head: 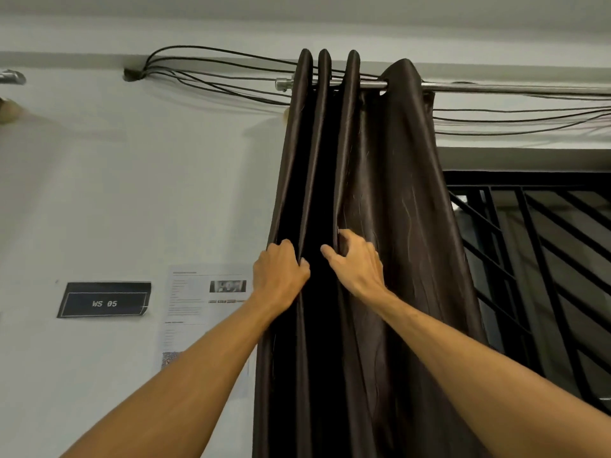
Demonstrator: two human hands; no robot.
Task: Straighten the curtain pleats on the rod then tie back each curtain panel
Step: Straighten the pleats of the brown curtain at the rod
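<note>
Now | left hand [281, 269] grips curtain [396, 193] pleat | right hand [355, 259] seemingly pinches next

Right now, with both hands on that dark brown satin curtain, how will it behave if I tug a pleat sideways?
Probably floppy: the dark brown satin curtain hangs in soft folds from the silver metal rod. Its sheen suggests it may slip in the left hand and right hand. Threaded on the rod, it likely slides.

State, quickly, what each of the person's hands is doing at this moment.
Left hand: closed, gripping a fold of the dark brown curtain.
Right hand: closed, fingers curled round another fold of the same curtain.
</note>
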